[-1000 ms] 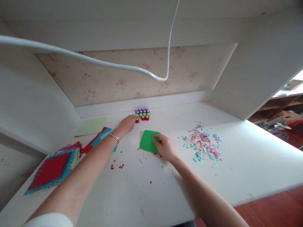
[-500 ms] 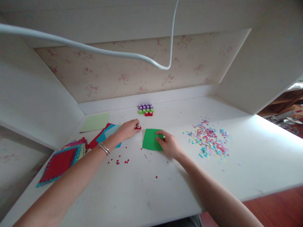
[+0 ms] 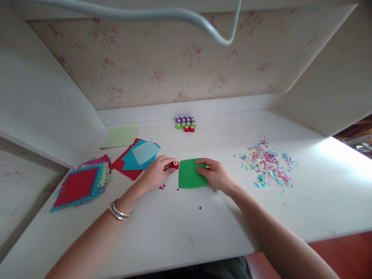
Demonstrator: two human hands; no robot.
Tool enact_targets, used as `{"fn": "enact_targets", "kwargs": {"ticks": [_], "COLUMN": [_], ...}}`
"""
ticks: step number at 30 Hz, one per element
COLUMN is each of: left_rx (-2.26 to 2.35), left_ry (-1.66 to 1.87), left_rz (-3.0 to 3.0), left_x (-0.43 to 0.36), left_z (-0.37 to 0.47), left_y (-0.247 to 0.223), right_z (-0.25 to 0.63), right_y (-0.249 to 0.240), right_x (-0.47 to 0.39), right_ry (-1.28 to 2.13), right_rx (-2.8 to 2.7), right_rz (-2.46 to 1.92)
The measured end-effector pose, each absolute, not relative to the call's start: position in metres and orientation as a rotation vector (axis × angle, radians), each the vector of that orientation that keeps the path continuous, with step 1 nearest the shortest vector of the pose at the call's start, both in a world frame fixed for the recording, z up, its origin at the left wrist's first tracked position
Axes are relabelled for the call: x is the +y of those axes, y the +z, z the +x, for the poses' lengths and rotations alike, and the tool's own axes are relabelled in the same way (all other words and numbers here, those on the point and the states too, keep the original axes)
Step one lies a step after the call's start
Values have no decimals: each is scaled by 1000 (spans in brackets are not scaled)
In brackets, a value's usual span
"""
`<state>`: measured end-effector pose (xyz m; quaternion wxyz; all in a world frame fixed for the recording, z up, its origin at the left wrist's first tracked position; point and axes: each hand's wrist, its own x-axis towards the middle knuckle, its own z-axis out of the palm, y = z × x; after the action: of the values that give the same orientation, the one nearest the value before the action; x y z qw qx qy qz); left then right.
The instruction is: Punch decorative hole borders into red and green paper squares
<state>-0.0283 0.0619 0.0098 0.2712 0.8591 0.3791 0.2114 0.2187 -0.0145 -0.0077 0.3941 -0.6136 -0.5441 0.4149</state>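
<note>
My left hand (image 3: 158, 170) is closed round a small red punch (image 3: 174, 165) with a white and black top, at the left edge of a green paper square (image 3: 190, 173). The square lies flat on the white table (image 3: 162, 232). My right hand (image 3: 215, 174) pinches the right side of that paper between thumb and fingers. Tiny red paper bits (image 3: 162, 187) lie just below my left hand. Farther back stands a block of purple and green punches (image 3: 185, 121), with two red punches (image 3: 189, 128) in front.
Colourful confetti (image 3: 267, 164) is spread at the right. Left are red and blue sheets (image 3: 130, 159), a pale green sheet (image 3: 120, 135) and a stack of punched squares (image 3: 77, 188). A white cable (image 3: 174, 15) hangs across the top.
The view has tilted down and shifted. My left hand has come nearer with the red punch, which now sits at the green paper's left edge. My right hand still holds the paper.
</note>
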Motion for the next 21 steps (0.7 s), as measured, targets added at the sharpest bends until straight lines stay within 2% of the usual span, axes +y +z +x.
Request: {"fn": "enact_targets", "kwargs": {"ticks": [8, 21], "left_rx": [1102, 1132], "left_ry": [683, 715], "left_rz": [2201, 2194], "left_x": [53, 51], "left_z": [-29, -28], "left_y": [8, 5], "right_z": [212, 209], "right_y": [3, 19], "right_x": [-17, -22], "right_ry": [1221, 1315], "right_rx": [-1192, -1066], "right_rz": [-1505, -1417]}}
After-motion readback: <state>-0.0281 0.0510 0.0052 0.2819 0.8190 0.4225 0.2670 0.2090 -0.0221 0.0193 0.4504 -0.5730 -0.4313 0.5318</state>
